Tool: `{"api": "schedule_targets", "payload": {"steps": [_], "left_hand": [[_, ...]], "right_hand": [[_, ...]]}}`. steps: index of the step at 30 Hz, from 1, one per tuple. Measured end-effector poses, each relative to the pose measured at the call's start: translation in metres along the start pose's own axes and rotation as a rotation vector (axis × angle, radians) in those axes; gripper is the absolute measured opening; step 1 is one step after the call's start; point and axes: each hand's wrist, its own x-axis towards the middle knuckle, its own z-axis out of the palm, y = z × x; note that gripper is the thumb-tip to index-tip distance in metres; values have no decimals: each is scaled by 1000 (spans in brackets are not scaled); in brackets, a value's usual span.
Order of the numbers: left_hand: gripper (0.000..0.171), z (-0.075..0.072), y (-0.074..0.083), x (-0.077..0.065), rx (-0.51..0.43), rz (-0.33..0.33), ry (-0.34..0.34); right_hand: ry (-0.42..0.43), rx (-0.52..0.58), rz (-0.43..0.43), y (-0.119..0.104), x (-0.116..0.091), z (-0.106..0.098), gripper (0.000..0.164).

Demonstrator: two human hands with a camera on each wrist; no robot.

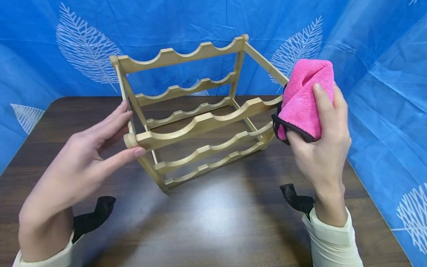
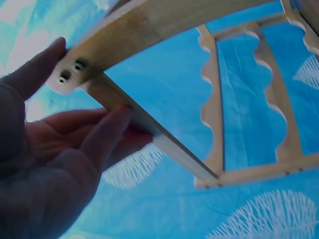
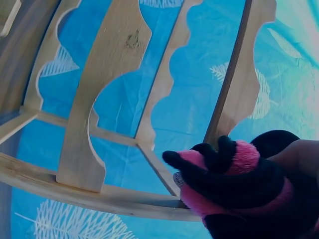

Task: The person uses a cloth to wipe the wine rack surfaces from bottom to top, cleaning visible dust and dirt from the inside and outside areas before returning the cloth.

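Note:
A pale wooden wine rack (image 1: 200,124) with scalloped rails stands on the dark table. My left hand (image 1: 73,163) grips its near left top corner, thumb at the front rail and fingers along the side bar. Up close in the left wrist view, the fingers (image 2: 107,134) hold the side bar beside a post end with two screws. My right hand (image 1: 328,137) holds a bunched pink cloth (image 1: 308,96) with black edging at the near right top corner, hiding that corner. In the right wrist view the folded cloth (image 3: 197,199) meets the rack's frame (image 3: 79,129).
The dark wood-grain table (image 1: 207,226) spreads in front of the rack. Blue sheeting (image 1: 200,22) with white leaf prints hangs behind and at the sides. Black curved pieces (image 1: 95,215) stick out at both wrists, by the pale sleeves (image 1: 333,241).

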Motion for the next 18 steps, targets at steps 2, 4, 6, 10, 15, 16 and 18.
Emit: {"api": "schedule_targets", "payload": {"steps": [2,4,6,10,15,16,18], "left_hand": [[80,-4,-7,1,-32,-1,-6],[79,-8,-14,2,-72,-13,-12],[78,-12,-18,3,-108,-25,-12],[73,-16,-36,7,-245,-16,42],[57,-15,-68,14,-707,-38,161],[55,-13,-73,16,-822,-54,179],[52,-10,-79,17,-958,-98,202]], "right_hand": [[42,48,-6,-2,0,1,58],[83,98,-15,-4,1,2,56],[118,138,-28,-6,0,3,56],[195,189,-60,-9,-2,7,61],[330,225,-112,-18,-6,16,62],[351,237,-129,-18,-7,18,61],[380,258,-166,-18,-9,23,58]]}}
